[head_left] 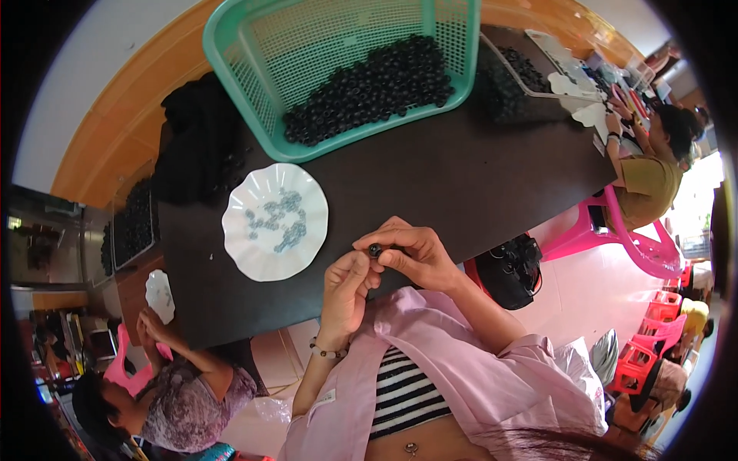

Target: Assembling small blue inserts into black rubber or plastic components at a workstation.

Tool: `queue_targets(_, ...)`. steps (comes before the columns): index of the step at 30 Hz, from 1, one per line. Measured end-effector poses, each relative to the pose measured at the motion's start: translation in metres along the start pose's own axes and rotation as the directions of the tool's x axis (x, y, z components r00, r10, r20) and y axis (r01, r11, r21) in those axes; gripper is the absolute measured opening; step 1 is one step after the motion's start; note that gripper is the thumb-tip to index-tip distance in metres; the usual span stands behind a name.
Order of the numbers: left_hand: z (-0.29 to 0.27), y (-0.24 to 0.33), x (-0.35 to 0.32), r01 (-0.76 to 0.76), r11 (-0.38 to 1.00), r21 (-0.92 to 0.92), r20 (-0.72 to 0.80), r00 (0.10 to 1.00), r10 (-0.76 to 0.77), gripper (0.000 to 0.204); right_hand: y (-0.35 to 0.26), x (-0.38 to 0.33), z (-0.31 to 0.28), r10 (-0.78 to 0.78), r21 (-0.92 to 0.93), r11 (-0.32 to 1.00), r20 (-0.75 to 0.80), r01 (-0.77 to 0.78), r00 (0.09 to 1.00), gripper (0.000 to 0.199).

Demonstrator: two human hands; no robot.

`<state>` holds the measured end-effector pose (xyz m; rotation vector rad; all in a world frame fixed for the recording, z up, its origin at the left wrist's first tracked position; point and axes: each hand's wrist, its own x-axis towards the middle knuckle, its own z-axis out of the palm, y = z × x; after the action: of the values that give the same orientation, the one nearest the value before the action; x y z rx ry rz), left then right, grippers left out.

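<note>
Black and glossy, a rounded piece (375, 250) sits in both hands (346, 286) (423, 257).

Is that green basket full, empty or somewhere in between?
In between: a heap of small black pieces covers part of the green basket, while bare mesh shows beyond the heap.

Left hand (347, 286) meets right hand (419, 255) — fingers (401, 263) pinched (forearms (490, 309) angled inward).
</note>
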<state>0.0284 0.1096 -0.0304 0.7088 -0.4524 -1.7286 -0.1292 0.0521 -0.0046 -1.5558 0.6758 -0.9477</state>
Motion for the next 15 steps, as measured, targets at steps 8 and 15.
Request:
queue_targets(8,-0.010,-0.010,0.007,-0.063,0.996,-0.055,-0.019,0.998,0.063,0.023,-0.045,0.028,-0.093,-0.275,-0.601,0.797,-0.273,0.060,0.922,0.021)
queue_targets(15,-0.011,-0.012,0.006,-0.113,0.993,-0.039,0.002,0.994,0.114,0.021,-0.074,0.081,-0.226,-0.601,-0.901,0.411,-0.385,-0.143,0.701,0.018)
